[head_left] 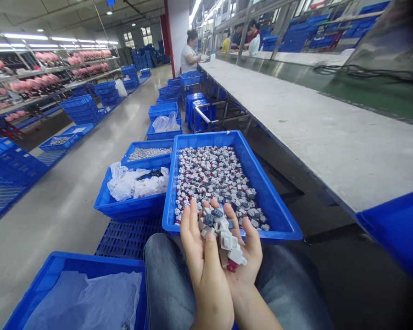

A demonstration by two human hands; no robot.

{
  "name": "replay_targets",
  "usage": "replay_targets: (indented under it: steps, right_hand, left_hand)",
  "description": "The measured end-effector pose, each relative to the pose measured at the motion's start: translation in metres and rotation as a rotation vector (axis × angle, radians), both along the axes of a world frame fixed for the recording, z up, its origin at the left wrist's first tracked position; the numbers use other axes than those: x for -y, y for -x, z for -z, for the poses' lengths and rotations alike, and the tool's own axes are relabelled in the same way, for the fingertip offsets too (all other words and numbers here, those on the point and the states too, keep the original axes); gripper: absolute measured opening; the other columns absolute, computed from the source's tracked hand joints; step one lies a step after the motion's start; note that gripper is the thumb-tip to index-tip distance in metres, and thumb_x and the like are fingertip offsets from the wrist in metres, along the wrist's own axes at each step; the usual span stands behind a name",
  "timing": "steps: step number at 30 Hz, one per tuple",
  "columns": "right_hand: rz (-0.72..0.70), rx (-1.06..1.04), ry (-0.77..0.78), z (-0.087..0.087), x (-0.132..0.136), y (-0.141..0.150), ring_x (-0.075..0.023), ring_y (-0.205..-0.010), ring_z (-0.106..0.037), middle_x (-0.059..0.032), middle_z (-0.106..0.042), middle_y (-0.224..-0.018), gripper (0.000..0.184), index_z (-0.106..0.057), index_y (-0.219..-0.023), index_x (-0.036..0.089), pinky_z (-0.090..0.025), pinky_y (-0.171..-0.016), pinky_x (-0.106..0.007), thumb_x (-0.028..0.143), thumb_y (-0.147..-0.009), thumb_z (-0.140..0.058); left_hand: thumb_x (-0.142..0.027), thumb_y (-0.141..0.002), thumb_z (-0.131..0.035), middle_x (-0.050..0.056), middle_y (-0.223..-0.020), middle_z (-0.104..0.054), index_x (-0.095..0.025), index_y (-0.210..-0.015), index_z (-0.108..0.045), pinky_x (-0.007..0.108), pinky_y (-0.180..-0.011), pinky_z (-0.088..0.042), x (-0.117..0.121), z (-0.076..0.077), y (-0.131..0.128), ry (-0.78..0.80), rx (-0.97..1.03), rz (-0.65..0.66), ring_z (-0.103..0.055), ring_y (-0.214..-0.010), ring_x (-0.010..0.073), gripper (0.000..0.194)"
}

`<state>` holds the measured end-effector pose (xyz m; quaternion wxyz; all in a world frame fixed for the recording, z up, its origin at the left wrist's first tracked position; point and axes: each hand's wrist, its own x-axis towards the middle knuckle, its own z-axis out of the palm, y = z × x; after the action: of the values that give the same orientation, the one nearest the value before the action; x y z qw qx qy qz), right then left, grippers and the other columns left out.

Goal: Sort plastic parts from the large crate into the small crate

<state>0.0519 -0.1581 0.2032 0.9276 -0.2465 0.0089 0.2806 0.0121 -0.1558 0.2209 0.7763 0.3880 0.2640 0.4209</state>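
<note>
My left hand (201,266) and my right hand (250,263) are pressed together and cupped, palms up. In them lies a small heap of plastic parts (227,240), mostly white, with some dark blue-grey pieces and a dark red one. My left thumb rests against the heap; fingers of both hands curl up around its sides. Just beyond my fingertips, over my lap, is a large blue tray (273,197) holding a layer of the same small white, grey and red parts (209,176).
Left of the tray stand blue bins, one with white plastic bags (124,183) and one with small pale parts (149,153). A lined blue bin (79,261) sits at lower left. A long white workbench (313,114) runs along the right. A person (189,57) sits farther back.
</note>
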Motion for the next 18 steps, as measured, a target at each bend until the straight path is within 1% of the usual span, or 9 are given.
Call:
replay_targets:
  steps: [5, 8, 11, 14, 16, 18]
  right_hand:
    - [0.042, 0.032, 0.022, -0.001, 0.002, 0.000, -0.0219, -0.108, -0.053, -0.0031, -0.067, -0.098, 0.030, -0.065, -0.085, 0.026, -0.036, -0.097, -0.048, 0.042, -0.080, -0.041]
    - [0.058, 0.013, 0.004, -0.003, 0.004, 0.000, -0.0221, -0.109, -0.054, -0.0032, -0.068, -0.096, 0.028, -0.066, -0.081, 0.026, -0.035, -0.098, -0.048, 0.041, -0.079, -0.043]
    - [0.064, -0.006, -0.013, -0.006, 0.005, 0.000, -0.0229, -0.109, -0.054, -0.0037, -0.068, -0.095, 0.027, -0.067, -0.077, 0.025, -0.035, -0.099, -0.048, 0.041, -0.077, -0.045]
    - [0.072, 0.003, -0.020, -0.006, 0.007, 0.000, -0.0234, -0.107, -0.055, -0.0031, -0.069, -0.094, 0.026, -0.068, -0.075, 0.025, -0.035, -0.099, -0.048, 0.040, -0.076, -0.046]
    - [0.071, 0.026, -0.011, -0.006, 0.009, -0.001, -0.0234, -0.107, -0.055, -0.0023, -0.069, -0.094, 0.027, -0.068, -0.077, 0.026, -0.035, -0.099, -0.048, 0.041, -0.077, -0.046]
    - [0.067, 0.042, 0.001, -0.005, 0.010, -0.001, -0.0233, -0.107, -0.055, -0.0017, -0.068, -0.097, 0.029, -0.067, -0.082, 0.027, -0.036, -0.098, -0.049, 0.043, -0.078, -0.044]
  left_hand:
    - [-0.017, -0.082, -0.049, -0.002, -0.142, -0.031, -0.033, -0.124, -0.038, 0.034, -0.107, -0.027, -0.004, -0.001, 0.006, -0.143, -0.033, 0.101, -0.028, -0.129, 0.0171, 0.047]
    - [-0.013, -0.081, -0.048, -0.002, -0.139, -0.035, -0.033, -0.123, -0.039, 0.035, -0.108, -0.026, -0.004, -0.005, 0.010, -0.210, -0.007, 0.133, -0.028, -0.129, 0.0169, 0.047]
    - [-0.010, -0.082, -0.046, -0.002, -0.137, -0.038, -0.033, -0.122, -0.041, 0.034, -0.107, -0.028, -0.002, -0.005, 0.012, -0.266, -0.019, 0.122, -0.030, -0.128, 0.0164, 0.046]
    - [-0.009, -0.083, -0.042, -0.001, -0.136, -0.039, -0.030, -0.121, -0.044, 0.031, -0.105, -0.031, -0.002, -0.002, 0.011, -0.333, -0.046, 0.125, -0.033, -0.127, 0.0153, 0.043]
    - [-0.010, -0.082, -0.042, -0.001, -0.136, -0.039, -0.027, -0.116, -0.050, 0.030, -0.104, -0.031, -0.004, 0.001, 0.010, -0.383, -0.074, 0.123, -0.033, -0.126, 0.0157, 0.039]
    - [-0.010, -0.079, -0.046, 0.000, -0.136, -0.039, -0.025, -0.109, -0.056, 0.029, -0.104, -0.032, -0.007, 0.002, 0.010, -0.427, -0.113, 0.104, -0.033, -0.126, 0.0173, 0.035]
